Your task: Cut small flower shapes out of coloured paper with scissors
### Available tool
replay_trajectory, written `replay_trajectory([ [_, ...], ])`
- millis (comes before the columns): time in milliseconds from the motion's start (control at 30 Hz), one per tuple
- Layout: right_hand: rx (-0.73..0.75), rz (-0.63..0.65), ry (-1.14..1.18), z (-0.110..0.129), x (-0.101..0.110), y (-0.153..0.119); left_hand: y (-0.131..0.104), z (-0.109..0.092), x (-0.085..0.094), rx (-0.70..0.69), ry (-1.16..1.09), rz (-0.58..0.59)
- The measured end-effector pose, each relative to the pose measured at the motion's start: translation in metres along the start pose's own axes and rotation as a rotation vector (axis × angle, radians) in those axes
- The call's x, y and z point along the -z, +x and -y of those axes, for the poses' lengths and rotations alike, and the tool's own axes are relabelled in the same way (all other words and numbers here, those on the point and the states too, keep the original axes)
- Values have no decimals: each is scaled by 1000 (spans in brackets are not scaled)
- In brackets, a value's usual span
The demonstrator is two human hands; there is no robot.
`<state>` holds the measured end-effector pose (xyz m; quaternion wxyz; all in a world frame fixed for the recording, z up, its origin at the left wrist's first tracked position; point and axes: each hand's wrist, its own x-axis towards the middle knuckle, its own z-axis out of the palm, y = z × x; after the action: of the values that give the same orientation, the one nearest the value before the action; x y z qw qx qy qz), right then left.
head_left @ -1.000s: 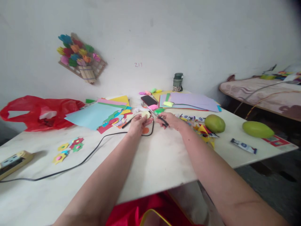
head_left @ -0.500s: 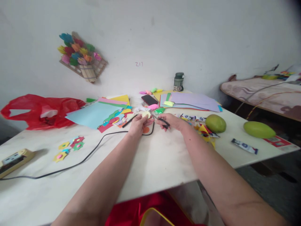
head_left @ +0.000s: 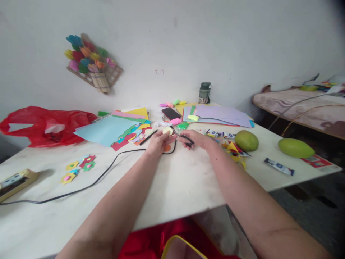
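My left hand pinches a small pale yellow piece of paper between thumb and fingers. My right hand is closed around the black handles of a pair of scissors. Their blades point left and meet the paper's right edge. Just below my left fingers an orange disc lies on the table, partly ringed by a black cable. A thin black stick rests left of my left hand. Behind the hands are a pink packet and a green packet.
Coloured paper sheets and scraps lie left, a red plastic bag beyond. Paper flowers and a power strip are nearer. At right are lilac sheets, two green fruits and a wrapped bar. A phone lies behind.
The view has shifted very slightly. Both hands stay in nearly the same place, with the scissors still at the pale yellow paper.
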<state>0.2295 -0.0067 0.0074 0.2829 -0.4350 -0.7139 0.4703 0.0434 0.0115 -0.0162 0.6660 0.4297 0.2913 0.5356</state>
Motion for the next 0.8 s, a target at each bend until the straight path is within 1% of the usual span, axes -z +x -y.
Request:
replay_trajectory([
  [133,6,3,-14,1,-1,-1,2,1,1,3,-11,2],
  [367,-25,-15,-27,4,-2,-1,2,2,1,6,-24,-16],
  [800,-33,-26,-69,11,-5,-6,2,3,3,-6,-44,23],
])
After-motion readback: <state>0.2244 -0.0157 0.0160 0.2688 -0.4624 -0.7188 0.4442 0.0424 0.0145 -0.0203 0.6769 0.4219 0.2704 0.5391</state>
